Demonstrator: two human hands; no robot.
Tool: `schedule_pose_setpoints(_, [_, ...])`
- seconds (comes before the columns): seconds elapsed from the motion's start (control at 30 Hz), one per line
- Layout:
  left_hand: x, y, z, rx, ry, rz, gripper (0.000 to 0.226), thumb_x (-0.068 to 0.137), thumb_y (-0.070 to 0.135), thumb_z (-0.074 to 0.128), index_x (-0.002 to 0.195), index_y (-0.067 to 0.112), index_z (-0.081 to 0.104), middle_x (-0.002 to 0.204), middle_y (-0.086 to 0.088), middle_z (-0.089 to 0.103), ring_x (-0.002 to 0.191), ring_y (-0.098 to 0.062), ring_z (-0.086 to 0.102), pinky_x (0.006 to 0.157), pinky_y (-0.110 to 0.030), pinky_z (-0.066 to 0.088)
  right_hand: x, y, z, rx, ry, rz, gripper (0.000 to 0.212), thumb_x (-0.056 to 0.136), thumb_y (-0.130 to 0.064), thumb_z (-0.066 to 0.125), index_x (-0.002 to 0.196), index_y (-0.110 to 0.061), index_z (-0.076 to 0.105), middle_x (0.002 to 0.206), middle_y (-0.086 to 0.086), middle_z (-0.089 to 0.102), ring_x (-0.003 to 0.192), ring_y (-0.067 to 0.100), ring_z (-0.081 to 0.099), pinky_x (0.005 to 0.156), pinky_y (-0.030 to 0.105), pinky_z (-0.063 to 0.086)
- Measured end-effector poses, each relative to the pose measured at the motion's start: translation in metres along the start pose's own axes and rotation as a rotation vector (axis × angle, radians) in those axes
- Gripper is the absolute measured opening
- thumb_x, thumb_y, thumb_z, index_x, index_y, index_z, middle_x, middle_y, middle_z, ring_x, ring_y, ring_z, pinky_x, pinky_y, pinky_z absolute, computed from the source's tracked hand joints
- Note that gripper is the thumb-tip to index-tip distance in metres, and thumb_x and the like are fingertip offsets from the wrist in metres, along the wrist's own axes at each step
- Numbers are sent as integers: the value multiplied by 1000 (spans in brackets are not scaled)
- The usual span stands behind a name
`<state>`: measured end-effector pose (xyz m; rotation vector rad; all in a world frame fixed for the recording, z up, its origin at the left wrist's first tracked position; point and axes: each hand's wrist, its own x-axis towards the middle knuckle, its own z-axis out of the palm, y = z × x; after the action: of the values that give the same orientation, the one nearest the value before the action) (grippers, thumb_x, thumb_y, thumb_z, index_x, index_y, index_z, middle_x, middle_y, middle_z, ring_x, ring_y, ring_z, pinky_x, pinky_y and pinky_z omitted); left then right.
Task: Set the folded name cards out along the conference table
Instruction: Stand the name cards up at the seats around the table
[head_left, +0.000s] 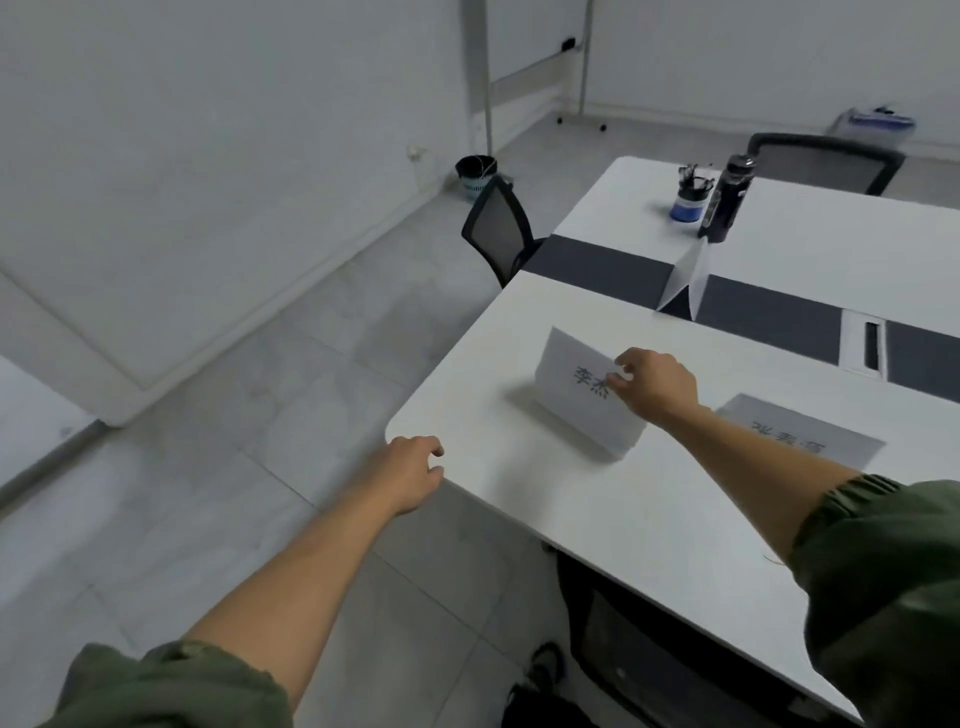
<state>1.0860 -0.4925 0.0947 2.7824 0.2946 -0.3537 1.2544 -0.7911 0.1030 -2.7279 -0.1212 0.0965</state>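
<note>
Now the white folded paper name card (571, 405), pinched in the right hand (657, 387), is best squared to the white table (519, 493) edge.

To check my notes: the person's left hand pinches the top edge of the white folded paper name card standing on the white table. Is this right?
Wrong hand. In the head view, the right hand pinches the top edge of the white folded paper name card standing on the white table.
</note>
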Motion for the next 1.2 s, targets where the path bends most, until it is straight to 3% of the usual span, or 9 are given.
schedule_pose_setpoints(0.1, [38,-3,-1,12,-48,18,36,92,30,49,127,25,55,107,1,65,99,-20,59,85,-36,50,39,1,5,17,-36,59,53,86,-48,65,132,-25,55,130,2,62,116,26,58,89,36,47])
schedule_pose_setpoints(0.2, [75,-5,-6,33,-76,28,35,93,30,50,127,24,56,105,1,66,102,-20,58,86,-35,49,76,7,20,95,-291,163,68,80,-50,72,139,-23,49,134,6,59,120,27,56,97,38,46])
schedule_pose_setpoints(0.3, [110,-8,-10,52,-128,24,36,93,31,50,127,24,55,107,1,66,99,-20,59,85,-34,50,104,18,33,186,-530,216,59,77,-43,77,128,-19,59,121,9,64,103,29,63,95,42,51])
schedule_pose_setpoints(0.5, [149,-7,0,84,-211,42,35,93,31,50,127,24,55,105,2,66,101,-20,59,86,-36,50,131,29,35,313,-757,249,37,80,-37,74,114,-23,68,109,6,71,96,27,69,94,44,54])
schedule_pose_setpoints(0.77, [206,22,-9,116,-234,154,35,94,30,52,128,22,56,108,1,67,102,-20,59,88,-35,49,131,25,21,361,-704,277,37,77,-21,74,113,-17,67,100,4,69,87,27,69,68,30,56])
schedule_pose_setpoints(1.03, [272,95,-27,162,-222,425,51,88,37,60,135,21,47,133,0,50,122,-20,49,93,-34,44,108,47,-39,498,-567,339,30,84,-24,69,112,-20,58,103,7,71,90,26,70,79,35,59])
schedule_pose_setpoints(1.13, [297,131,-26,244,-248,559,43,82,41,65,114,15,51,118,-2,52,103,-21,52,82,-34,46,83,66,-58,547,-445,436,27,85,-26,67,109,-21,57,100,8,70,87,26,70,73,31,58])
schedule_pose_setpoints(1.2, [312,147,-26,286,-233,633,37,80,42,68,98,16,49,106,-2,52,91,-21,51,75,-33,46,63,75,-64,590,-377,522,39,74,-34,69,109,-21,58,98,7,70,84,25,71,67,27,57])
